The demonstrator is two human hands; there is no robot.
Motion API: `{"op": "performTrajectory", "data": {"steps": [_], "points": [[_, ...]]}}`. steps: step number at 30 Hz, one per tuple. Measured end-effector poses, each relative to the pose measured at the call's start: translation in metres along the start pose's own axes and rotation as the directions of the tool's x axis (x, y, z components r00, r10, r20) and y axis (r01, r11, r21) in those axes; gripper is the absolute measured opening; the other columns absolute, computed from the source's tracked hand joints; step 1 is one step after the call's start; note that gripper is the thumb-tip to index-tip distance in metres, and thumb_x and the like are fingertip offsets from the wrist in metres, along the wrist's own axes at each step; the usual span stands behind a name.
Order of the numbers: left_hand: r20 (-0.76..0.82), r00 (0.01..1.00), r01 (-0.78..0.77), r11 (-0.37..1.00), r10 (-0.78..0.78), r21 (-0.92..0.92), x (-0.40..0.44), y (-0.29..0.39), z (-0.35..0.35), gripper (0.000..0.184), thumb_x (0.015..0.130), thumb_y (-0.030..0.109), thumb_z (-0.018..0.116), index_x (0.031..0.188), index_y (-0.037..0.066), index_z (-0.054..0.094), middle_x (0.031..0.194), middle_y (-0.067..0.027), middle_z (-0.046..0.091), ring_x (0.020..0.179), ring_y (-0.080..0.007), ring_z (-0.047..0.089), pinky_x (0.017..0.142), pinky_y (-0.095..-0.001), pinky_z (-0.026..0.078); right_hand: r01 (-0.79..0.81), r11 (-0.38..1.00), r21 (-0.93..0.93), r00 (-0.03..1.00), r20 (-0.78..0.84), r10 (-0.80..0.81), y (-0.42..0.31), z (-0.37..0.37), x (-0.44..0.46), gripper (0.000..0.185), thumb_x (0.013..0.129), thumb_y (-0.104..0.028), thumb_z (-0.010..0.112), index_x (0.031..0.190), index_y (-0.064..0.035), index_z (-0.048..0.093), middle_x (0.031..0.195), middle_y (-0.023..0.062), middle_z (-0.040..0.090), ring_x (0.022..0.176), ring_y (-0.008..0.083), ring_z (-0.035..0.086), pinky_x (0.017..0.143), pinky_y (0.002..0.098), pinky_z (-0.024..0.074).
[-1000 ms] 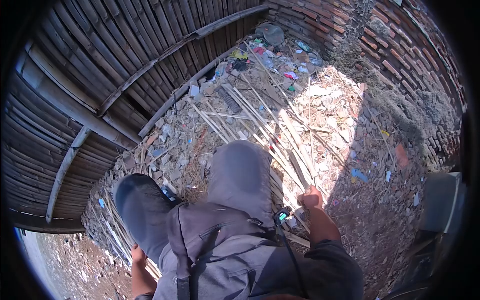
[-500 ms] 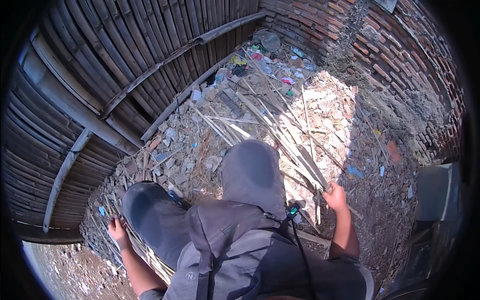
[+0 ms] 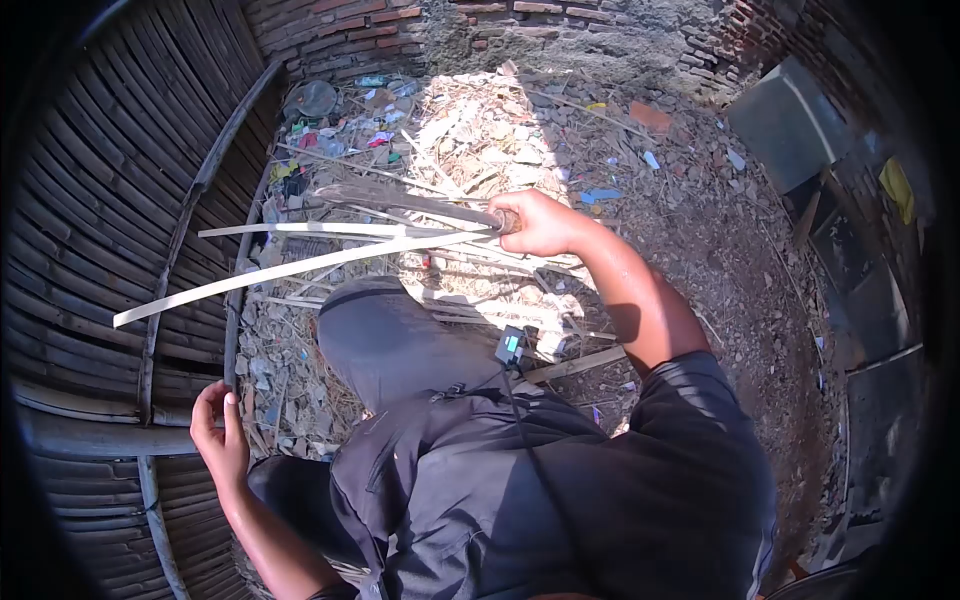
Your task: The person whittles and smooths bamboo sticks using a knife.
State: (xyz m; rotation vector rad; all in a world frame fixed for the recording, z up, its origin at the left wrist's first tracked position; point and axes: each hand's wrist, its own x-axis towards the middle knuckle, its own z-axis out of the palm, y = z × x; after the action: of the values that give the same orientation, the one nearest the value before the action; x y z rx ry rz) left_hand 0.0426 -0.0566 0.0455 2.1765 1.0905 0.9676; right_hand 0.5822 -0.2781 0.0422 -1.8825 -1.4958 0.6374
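Note:
My right hand (image 3: 540, 222) is closed round the wooden handle (image 3: 511, 221) of a machete, whose long dark blade (image 3: 405, 201) points left. Two pale bamboo strips (image 3: 300, 270) also run left from the same fist, one curving low across the front of the other. My left hand (image 3: 218, 428) is raised at the left beside the bamboo wall, thumb and fingers apart, with nothing in it. More split bamboo pieces (image 3: 470, 290) lie on the ground under the blade and past my knee.
A bamboo slat wall (image 3: 110, 220) stands close on the left, and a brick wall (image 3: 370, 35) closes the far side. Rubble and litter (image 3: 400, 110) cover the ground between. Dark panels (image 3: 790, 125) lean at the right. A cable with a small device (image 3: 511, 346) hangs over my shirt.
My right hand has lifted from low right toward the middle, bringing up the machete and the two bamboo strips. My left hand has risen, and the view has turned right.

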Motion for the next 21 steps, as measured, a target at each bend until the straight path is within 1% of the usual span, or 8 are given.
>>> {"op": "performTrajectory", "data": {"steps": [3,4,9,11,14,17,19,21], "points": [[0.139,0.938,-0.343,0.909,0.318,0.239,0.031,0.046,0.031,0.038,0.098,0.009,0.072,0.133,-0.002,0.062,0.126,-0.0195,0.067,0.116,-0.0331,0.066,0.104,-0.0411,0.051,0.078,0.994,0.073,0.991,0.101,-0.085,-0.005,0.009,0.016,0.035,0.083,-0.017,0.082,0.112,-0.0033,0.067,0.093,0.0082,0.07,0.087,0.0162,0.063,0.078,0.0368,0.052],[0.182,0.927,-0.373,0.864,0.329,0.339,0.038,0.068,0.039,0.048,0.097,0.009,0.073,0.142,0.001,0.058,0.144,-0.0225,0.058,0.133,-0.0415,0.056,0.112,-0.0464,0.046,0.071,0.995,0.07,0.988,0.13,-0.08,-0.015,0.007,0.017,0.036,0.082,-0.017,0.081,0.112,-0.0032,0.067,0.093,0.0082,0.07,0.087,0.0167,0.064,0.078,0.0368,0.052],[0.301,0.866,-0.5,0.683,0.399,0.533,0.076,0.084,0.068,0.072,0.09,0.014,0.078,0.155,0.008,0.046,0.157,-0.0194,0.049,0.147,-0.0428,0.043,0.12,-0.0543,0.035,0.183,0.968,0.17,0.948,0.23,-0.22,-0.017,0.012,0.03,0.037,0.079,-0.016,0.08,0.112,-0.0032,0.067,0.09,0.0065,0.071,0.084,0.0155,0.065,0.075,0.035,0.0517],[0.377,0.813,-0.582,0.594,0.443,0.556,0.086,0.077,0.076,0.056,0.092,0.014,0.076,0.144,0.005,0.056,0.143,-0.0203,0.06,0.137,-0.0431,0.052,0.116,-0.0549,0.039,0.14,0.952,0.273,0.93,0.295,-0.221,-0.017,0.009,0.033,0.037,0.078,-0.016,0.079,0.111,-0.0031,0.067,0.088,0.0055,0.07,0.081,0.0141,0.064,0.073,0.0339,0.0513],[0.479,0.801,-0.588,0.629,0.36,0.509,0.092,0.07,0.083,0.033,0.095,0.014,0.073,0.124,0.001,0.065,0.116,-0.0209,0.069,0.111,-0.0438,0.065,0.1,-0.0525,0.049,0.161,0.936,0.312,0.924,0.286,-0.254,-0.01,0.005,0.037,0.035,0.077,-0.015,0.078,0.108,-0.0031,0.067,0.085,0.0044,0.07,0.078,0.012,0.063,0.07,0.0333,0.0504],[0.497,0.847,-0.44,0.775,0.191,0.453,0.094,0.091,0.088,0.021,0.097,0.014,0.072,0.111,-0.001,0.067,0.095,-0.0209,0.069,0.087,-0.0442,0.065,0.082,-0.0512,0.051,0.085,0.975,0.205,0.938,0.314,-0.147,-0.016,-0.012,0.033,0.033,0.078,-0.014,0.075,0.108,-0.0033,0.069,0.083,0.0026,0.07,0.078,0.0103,0.063,0.069,0.0321,0.0501],[0.522,0.807,-0.528,0.731,0.275,0.433,0.096,0.089,0.09,0.017,0.099,0.015,0.07,0.106,0.0,0.066,0.086,-0.0206,0.066,0.079,-0.0436,0.064,0.07,-0.05,0.05,0.093,0.958,0.271,0.978,0.156,-0.139,0.002,-0.01,0.036,0.029,0.079,-0.014,0.074,0.107,-0.0054,0.07,0.086,0.0023,0.073,0.08,0.0101,0.064,0.071,0.0306,0.0505],[0.534,0.815,-0.505,0.727,0.224,0.465,0.094,0.089,0.09,0.018,0.1,0.017,0.07,0.1,0.0,0.063,0.08,-0.0199,0.062,0.071,-0.043,0.061,0.064,-0.0496,0.047,0.015,0.972,0.235,0.981,0.186,-0.06,0.016,-0.031,0.044,0.049,0.079,-0.024,0.08,0.121,-0.0019,0.07,0.093,0.0084,0.076,0.086,0.0163,0.071,0.079,0.0333,0.0549]]}}
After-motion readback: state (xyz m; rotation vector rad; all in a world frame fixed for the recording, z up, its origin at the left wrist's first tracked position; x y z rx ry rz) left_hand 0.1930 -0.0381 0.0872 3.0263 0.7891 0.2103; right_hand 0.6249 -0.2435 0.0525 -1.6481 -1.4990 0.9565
